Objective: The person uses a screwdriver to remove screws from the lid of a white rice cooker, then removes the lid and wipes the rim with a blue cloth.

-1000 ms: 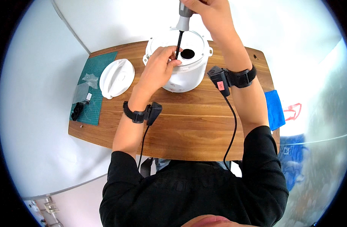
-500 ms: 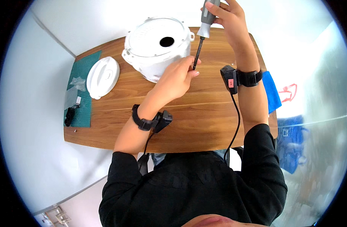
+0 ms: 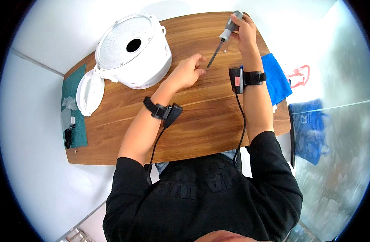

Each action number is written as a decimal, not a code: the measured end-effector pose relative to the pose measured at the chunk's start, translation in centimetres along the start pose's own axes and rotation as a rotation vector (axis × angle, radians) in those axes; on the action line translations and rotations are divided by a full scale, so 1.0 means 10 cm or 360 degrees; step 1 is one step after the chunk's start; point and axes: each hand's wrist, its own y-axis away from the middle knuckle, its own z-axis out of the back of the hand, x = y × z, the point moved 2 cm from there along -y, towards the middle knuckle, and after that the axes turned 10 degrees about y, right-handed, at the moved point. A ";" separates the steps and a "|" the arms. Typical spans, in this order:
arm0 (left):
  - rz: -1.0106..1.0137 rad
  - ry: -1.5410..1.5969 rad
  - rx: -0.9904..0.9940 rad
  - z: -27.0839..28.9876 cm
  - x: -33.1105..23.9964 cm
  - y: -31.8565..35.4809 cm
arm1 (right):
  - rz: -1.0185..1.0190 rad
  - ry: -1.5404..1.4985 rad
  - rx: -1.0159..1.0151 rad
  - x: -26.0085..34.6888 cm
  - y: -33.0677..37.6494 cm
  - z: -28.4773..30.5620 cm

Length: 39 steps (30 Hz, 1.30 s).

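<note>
My right hand [image 3: 245,35] is closed around the grey handle of a screwdriver [image 3: 226,34]. Its dark shaft slants down to the left over the table. Close by the tip is my left hand [image 3: 186,73], index finger and thumb spread apart, nothing visible between them. Left of that hand stands a white round appliance body [image 3: 152,64], like a rice cooker, its flat vented face with a black round hole turned upward. A white oval lid [image 3: 89,93] lies against its left side. A tiny metal piece, perhaps a screw [image 3: 225,51], is on the table beside the screwdriver shaft.
The wooden table [image 3: 201,121] has a green cutting mat [image 3: 80,137] at its left edge, with a clear plastic bag [image 3: 68,103] and a black cable [image 3: 68,137]. A blue cloth [image 3: 277,80] lies at the right edge under my forearm. Cabled black devices are strapped to both wrists.
My left fingers have come away from the screwdriver's tip and spread. The right hand and screwdriver sit lower in view. The whole view has shifted, putting the appliance further left.
</note>
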 end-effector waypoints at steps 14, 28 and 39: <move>-0.0173 -0.0138 -0.0141 -0.43 0.09 -0.83 | -0.0286 -0.0034 0.0022 -0.43 0.02 0.21; -0.0538 -0.0103 -0.0204 -0.07 -0.15 -0.27 | -0.0273 -0.0294 0.0240 -0.26 0.06 0.09; -0.0750 -0.0803 -0.1384 1.05 -0.58 0.95 | 0.0258 -0.0396 0.0336 0.57 0.28 -0.65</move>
